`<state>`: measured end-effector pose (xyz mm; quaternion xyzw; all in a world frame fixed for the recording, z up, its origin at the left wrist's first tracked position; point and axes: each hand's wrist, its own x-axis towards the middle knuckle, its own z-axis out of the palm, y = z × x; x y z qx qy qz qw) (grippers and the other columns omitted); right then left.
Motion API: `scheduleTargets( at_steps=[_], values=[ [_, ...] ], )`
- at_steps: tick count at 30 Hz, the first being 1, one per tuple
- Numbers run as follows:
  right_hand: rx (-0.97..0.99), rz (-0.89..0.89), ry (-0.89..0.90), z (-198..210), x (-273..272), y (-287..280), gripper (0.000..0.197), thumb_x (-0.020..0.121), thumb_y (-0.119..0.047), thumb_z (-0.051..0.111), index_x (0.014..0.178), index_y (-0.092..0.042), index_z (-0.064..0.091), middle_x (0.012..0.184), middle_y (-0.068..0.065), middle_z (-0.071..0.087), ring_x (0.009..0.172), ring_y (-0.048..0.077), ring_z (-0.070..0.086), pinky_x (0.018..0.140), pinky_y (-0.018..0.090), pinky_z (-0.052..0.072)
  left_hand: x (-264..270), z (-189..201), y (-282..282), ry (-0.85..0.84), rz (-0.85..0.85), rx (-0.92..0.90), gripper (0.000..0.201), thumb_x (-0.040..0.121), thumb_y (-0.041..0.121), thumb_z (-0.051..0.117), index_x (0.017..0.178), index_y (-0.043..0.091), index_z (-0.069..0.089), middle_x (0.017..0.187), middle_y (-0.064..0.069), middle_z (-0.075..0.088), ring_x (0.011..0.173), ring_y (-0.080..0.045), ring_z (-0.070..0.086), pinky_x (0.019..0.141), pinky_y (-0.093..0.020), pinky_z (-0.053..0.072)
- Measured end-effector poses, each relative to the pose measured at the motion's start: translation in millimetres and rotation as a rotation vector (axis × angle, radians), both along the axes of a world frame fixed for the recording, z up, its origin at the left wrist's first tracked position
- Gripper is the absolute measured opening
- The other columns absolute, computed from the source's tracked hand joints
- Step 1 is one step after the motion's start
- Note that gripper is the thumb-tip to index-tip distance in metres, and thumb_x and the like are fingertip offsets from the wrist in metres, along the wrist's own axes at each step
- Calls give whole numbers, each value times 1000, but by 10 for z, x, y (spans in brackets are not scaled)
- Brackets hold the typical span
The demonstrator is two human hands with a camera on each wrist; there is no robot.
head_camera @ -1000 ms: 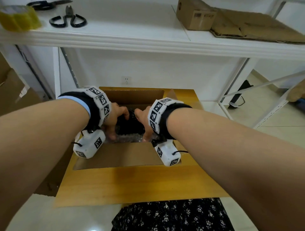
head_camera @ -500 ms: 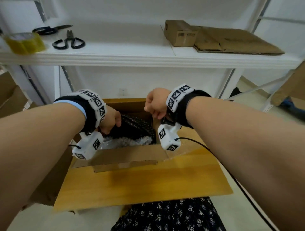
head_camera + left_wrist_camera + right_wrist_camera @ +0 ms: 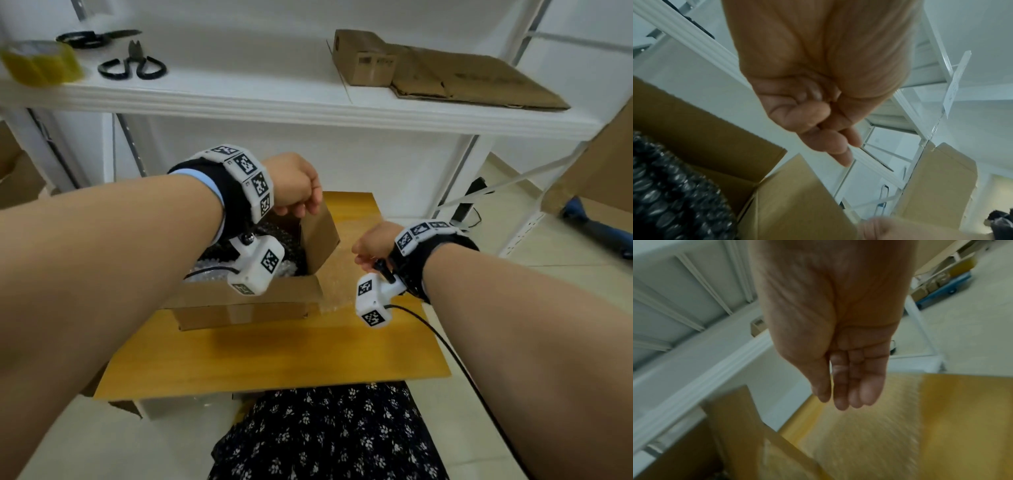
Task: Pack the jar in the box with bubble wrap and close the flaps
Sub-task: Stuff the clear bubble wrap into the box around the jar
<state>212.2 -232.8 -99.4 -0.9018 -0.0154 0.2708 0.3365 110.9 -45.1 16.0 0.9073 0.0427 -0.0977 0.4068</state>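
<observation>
An open cardboard box [image 3: 239,313] stands on the yellow wooden table [image 3: 274,356]. Inside it lies the jar [image 3: 289,240], a dark bundle wrapped in bubble wrap [image 3: 663,194], with clear wrap under it. My left hand [image 3: 306,209] hovers over the box's raised right flap [image 3: 318,236]. Its fingers [image 3: 838,146] are curled with nothing between them, just above that flap's edge [image 3: 797,203]. My right hand [image 3: 363,253] is to the right of the box, fingers straight and together [image 3: 844,395]. It hangs over a clear bubble wrap sheet [image 3: 346,274] lying on the table [image 3: 869,434].
A white shelf [image 3: 274,102] above the table carries scissors [image 3: 85,36], black-handled shears [image 3: 133,66], a yellow tape roll [image 3: 37,65], a small carton [image 3: 363,58] and flattened cardboard [image 3: 462,78]. A black cable [image 3: 445,342] trails from my right wrist. More cardboard stands at the left [image 3: 17,178].
Both hands have come up out of the box and off the wrapped jar. The left rose over the right flap; the right swung right and down over the sheet on the table.
</observation>
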Motion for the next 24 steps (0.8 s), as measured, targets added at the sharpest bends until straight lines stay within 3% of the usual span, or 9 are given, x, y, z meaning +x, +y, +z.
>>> scheduleTargets(
  at_steps=[3, 5, 9, 12, 14, 16, 18, 21, 24],
  values=[
    [-277, 224, -5, -206, -148, 87, 20, 85, -34, 65, 88, -14, 68, 101, 9, 73, 85, 25, 67, 80, 36, 55, 17, -90, 49, 22, 1, -54, 31, 85, -9, 40, 71, 11, 60, 73, -4, 69, 40, -2, 59, 33, -15, 40],
    [-246, 245, 17, -325, -211, 164, 15, 85, -29, 67, 95, -18, 67, 100, 6, 69, 83, 23, 60, 71, 32, 52, 31, -161, 89, 13, 36, -51, 32, 83, -9, 41, 70, 13, 61, 73, -3, 70, 44, -4, 60, 36, -16, 40],
    [-209, 349, 86, -562, -329, 258, 25, 84, -22, 71, 109, -23, 66, 104, -1, 62, 94, 20, 57, 90, 33, 50, 64, -308, 141, 9, 64, -49, 33, 78, -9, 42, 69, 15, 63, 76, -2, 72, 54, -10, 62, 46, -19, 41],
    [-539, 618, 103, -951, -193, 376, 32, 90, -30, 60, 121, -27, 60, 111, -8, 62, 94, 22, 60, 85, 33, 50, 93, -376, 170, 34, 41, -51, 33, 78, -10, 42, 70, 14, 64, 76, -3, 73, 59, -12, 64, 47, -19, 42],
    [-800, 693, 2, -1325, 37, 401, 28, 86, -40, 55, 113, -36, 60, 103, -7, 66, 86, 23, 64, 81, 35, 52, 108, -409, 188, 47, 39, -46, 33, 78, -11, 43, 72, 13, 64, 76, -3, 73, 60, -12, 65, 46, -19, 44],
    [-937, 761, -40, -1717, 349, 411, 16, 85, -33, 53, 87, -22, 64, 80, -2, 62, 74, 20, 58, 74, 32, 46, 109, -427, 200, 54, 48, -47, 33, 78, -11, 43, 73, 13, 65, 78, -3, 74, 62, -12, 65, 46, -20, 46],
    [-971, 759, -6, -2024, 598, 377, 22, 79, -37, 56, 78, -18, 67, 72, -2, 63, 66, 21, 58, 64, 34, 48, 98, -443, 203, 53, 59, -52, 34, 78, -12, 42, 73, 13, 65, 79, -3, 74, 62, -12, 66, 48, -20, 46],
    [-880, 831, -7, -2496, 955, 261, 41, 75, -47, 54, 107, -25, 67, 91, -1, 70, 75, 28, 68, 66, 40, 54, 67, -462, 183, 64, 53, -57, 34, 79, -11, 42, 75, 13, 65, 82, -4, 74, 64, -12, 66, 50, -21, 47],
    [-834, 664, -35, -1951, 498, 211, 31, 80, -41, 51, 94, -17, 66, 92, 4, 70, 79, 26, 68, 72, 45, 57, 29, -468, 162, 83, 46, -56, 34, 80, -11, 40, 78, 12, 66, 83, -4, 74, 66, -12, 66, 52, -22, 48]
  ],
)
